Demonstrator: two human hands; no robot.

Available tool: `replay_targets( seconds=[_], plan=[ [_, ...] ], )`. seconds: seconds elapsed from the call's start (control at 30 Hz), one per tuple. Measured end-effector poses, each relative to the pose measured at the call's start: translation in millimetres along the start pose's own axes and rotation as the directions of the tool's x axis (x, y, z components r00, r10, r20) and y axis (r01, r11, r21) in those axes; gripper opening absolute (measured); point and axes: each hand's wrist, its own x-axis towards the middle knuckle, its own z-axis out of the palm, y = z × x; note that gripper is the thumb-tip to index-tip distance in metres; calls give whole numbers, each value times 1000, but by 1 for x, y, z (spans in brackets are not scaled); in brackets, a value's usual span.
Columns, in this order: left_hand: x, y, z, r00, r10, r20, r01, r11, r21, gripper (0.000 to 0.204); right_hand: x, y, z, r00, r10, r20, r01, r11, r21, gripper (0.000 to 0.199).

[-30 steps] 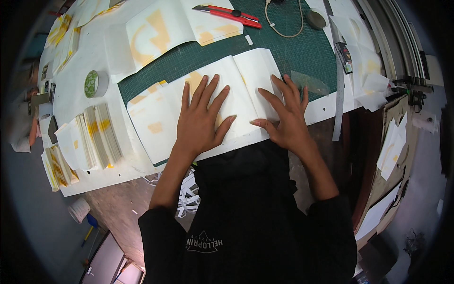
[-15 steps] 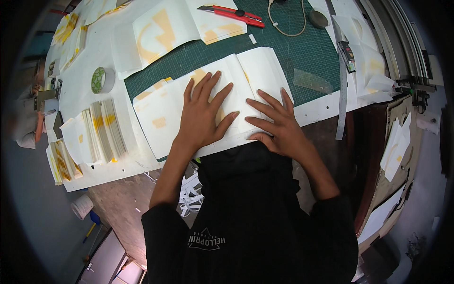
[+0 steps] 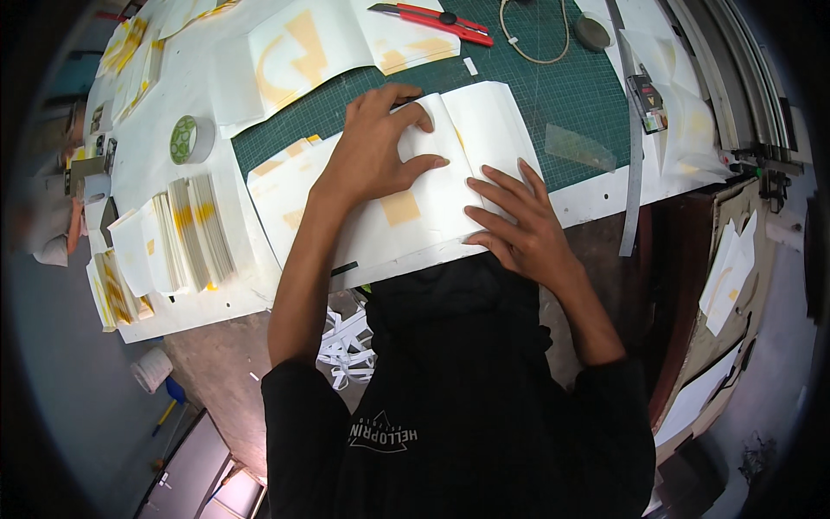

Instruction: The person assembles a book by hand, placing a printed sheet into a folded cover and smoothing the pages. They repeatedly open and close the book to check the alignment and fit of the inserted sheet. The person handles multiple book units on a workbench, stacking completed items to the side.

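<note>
A wide folded white paper sheet with pale orange print lies at the table's near edge, a crease running across its right part. My left hand rests over its middle, fingers bent at the far edge. The thumb lies apart from them on the paper; the fingertips are partly hidden. To the right of the crease, my right hand lies on the sheet with its fingers spread. Beneath the sheet is a green cutting mat. Beyond it lies a second printed sheet.
A red utility knife lies at the back. A metal ruler overhangs the right edge near a small box. Left are a tape roll and folded paper stacks. Paper strips hang below the table.
My left hand has moved away from me to the sheet's far edge, and its fingers have gone from stretched out to bent. The right hand stays on the sheet, shifted slightly right.
</note>
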Motion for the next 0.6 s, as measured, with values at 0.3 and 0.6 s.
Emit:
replay_targets(
  seconds=[0.3, 0.6],
  plan=[
    [3, 0, 1, 1000, 6, 20, -5, 1000, -20, 41, 2, 0, 2, 1000, 21, -17, -21, 1000, 12, 42],
    [3, -1, 7, 1000, 1, 19, -1, 1000, -17, 41, 0, 4, 6, 1000, -1, -31, 0, 1000, -25, 40]
  ],
)
